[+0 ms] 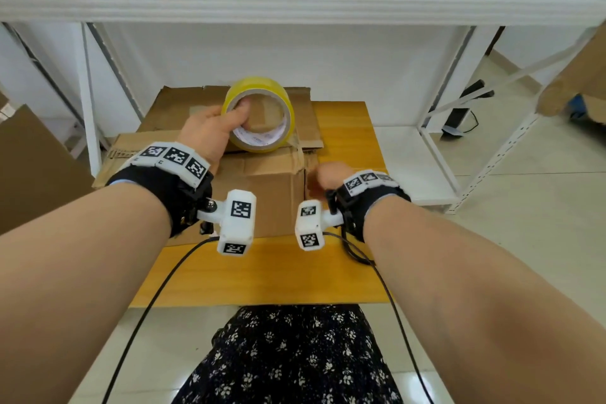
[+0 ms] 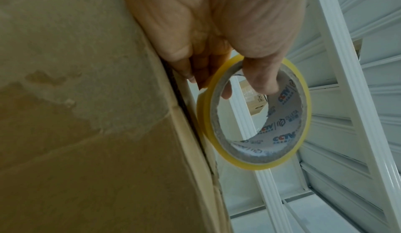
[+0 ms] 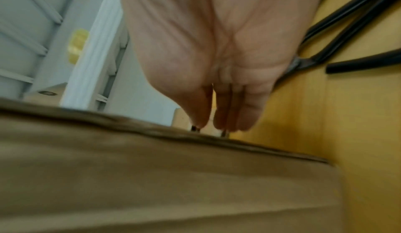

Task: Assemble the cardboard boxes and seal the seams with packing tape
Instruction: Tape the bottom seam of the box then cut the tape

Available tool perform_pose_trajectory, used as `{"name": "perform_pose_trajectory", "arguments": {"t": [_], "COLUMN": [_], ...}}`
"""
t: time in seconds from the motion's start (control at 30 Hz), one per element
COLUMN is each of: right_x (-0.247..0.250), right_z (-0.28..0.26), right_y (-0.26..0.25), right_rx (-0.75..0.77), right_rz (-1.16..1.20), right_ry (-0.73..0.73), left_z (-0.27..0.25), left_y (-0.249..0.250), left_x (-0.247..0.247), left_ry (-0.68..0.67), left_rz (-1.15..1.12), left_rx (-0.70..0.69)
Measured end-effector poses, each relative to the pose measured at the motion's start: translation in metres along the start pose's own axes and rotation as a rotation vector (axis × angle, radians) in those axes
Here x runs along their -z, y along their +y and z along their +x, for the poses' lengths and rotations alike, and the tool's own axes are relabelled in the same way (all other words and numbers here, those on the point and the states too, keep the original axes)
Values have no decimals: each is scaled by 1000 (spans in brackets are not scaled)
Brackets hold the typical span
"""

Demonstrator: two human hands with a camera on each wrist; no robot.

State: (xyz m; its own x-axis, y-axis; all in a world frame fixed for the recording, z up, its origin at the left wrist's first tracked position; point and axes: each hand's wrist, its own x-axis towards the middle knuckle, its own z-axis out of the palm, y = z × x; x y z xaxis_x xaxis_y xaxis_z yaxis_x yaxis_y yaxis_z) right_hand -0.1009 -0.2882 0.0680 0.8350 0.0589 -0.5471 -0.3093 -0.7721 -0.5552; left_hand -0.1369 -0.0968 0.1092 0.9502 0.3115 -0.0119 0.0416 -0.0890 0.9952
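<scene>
Gripping tape roll (image 1: 259, 115), left hand (image 1: 206, 131).

Yellow wooden table (image 1: 341, 128), white metal shelving (image 1: 295, 6), black cables (image 1: 157, 289), pale tiled floor (image 1: 524, 239).

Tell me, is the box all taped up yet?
Not yet. The box is folded up on the table with its top flaps shut. The left hand holds the tape roll on top; the right hand is at the box's right edge. I see no long strip along the top seam, so most taping seems left.
</scene>
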Motion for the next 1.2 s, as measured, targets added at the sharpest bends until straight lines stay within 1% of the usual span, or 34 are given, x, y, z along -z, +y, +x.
{"name": "perform_pose_trajectory", "arguments": {"t": [0.03, 0.07, 0.1, 0.13, 0.17, 0.23, 0.27, 0.33, 0.37, 0.43, 0.57, 0.7, 0.87, 0.93, 0.97, 1.03, 1.07, 1.13, 1.2], "right_x": [6, 8, 10, 12, 10, 2, 1, 1, 2, 4, 4, -1, -9, -6, -3, 4, 7, 13, 15], "right_z": [6, 8, 14, 17, 32, 47, 33, 2, -4, -6, -1, 0, 0, 0, 0, -3, -4, -11, -23], "right_y": [-5, -9, -16, -20, -21, -22, -27, -35, -37, -38, -36, -34, -21, -16, -18, -27, -33, -43, -48], "right_rx": [68, 103, 158, 205, 210, 301, 322, 299, 286, 268, 226, 145, -8, 19, 47, 100, 126, 174, 160], "right_rz": [71, 220, 406, 492, 555, 523, 494, 483, 453, 403, 416, 390, 436, 427, 411, 389, 411, 445, 298], "right_ry": [23, -5, -70, -44, -34, -8, 22, 82, 98, 106, 128, 100, -6, -12, 16, 121, 129, 91, 131], "left_z": [1, 1, 1, 2, 3, 3, 3, 4, 5, 6, 5, 5, 4, 3, 2, 1, 0, -1, -1], "left_y": [-1, -1, -2, -2, -2, -2, -3, -4, -5, -5, -5, -7, -7, -6, -6, -5, -5, -3, -2], "left_x": [0, 0, 0, 0, 0, 0, 0, -1, -2, -3, -4, -3, 0, -1, -1, -1, -1, -2, -1], "left_ry": [-1, -1, -4, -9, -13, -18, -15, 4, 15, 29, 40, 31, 34, 33, 35, 46, 50, 49, 43], "left_rz": [0, 2, 7, 13, 18, 18, 19, 30, 35, 55, 81, 68, 93, 89, 91, 92, 98, 120, 147], "left_rx": [-2, -4, -6, -9, -13, -21, -21, -24, -29, -35, -44, -55, -41, -45, -45, -45, -44, -44, -42]}}
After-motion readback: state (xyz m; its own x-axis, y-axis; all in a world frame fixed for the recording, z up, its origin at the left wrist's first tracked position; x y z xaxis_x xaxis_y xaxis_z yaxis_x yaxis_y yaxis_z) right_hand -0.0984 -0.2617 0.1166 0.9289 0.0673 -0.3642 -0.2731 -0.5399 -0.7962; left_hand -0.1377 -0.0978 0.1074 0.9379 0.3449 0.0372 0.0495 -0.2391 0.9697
